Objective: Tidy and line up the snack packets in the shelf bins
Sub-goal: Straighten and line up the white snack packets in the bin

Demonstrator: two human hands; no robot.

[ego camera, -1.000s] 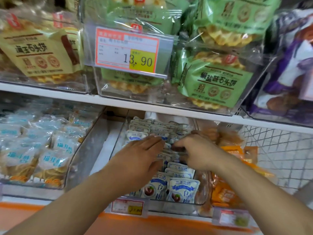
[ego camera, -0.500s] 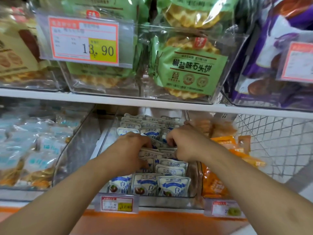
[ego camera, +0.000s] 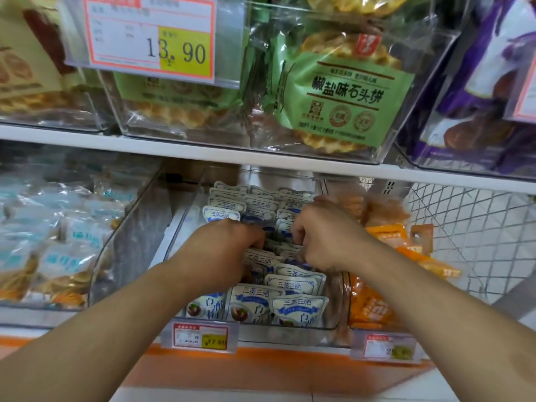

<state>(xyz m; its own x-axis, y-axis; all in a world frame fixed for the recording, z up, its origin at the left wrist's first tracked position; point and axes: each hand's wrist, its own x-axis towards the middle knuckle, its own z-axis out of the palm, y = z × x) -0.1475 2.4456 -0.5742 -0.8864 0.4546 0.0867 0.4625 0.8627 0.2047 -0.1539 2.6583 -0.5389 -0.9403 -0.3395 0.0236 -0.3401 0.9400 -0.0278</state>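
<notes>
L hand [ego camera: 223, 250] + R hand [ego camera: 324, 236] | fingers curled into white packets [ego camera: 293, 282] (grip prob., tips hidden) | clear bin [ego camera: 333, 314]

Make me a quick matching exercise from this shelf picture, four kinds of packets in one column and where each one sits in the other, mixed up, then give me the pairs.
Things:
1. white and blue packets
2. orange packets
3. green waffle packet
4. pale blue packets

Places:
A. upper shelf, clear bin
B. lower shelf, left bin
C. lower shelf, middle bin, under both hands
D. lower shelf, right of the middle bin

Pairs: 1-C, 2-D, 3-A, 4-B
</notes>
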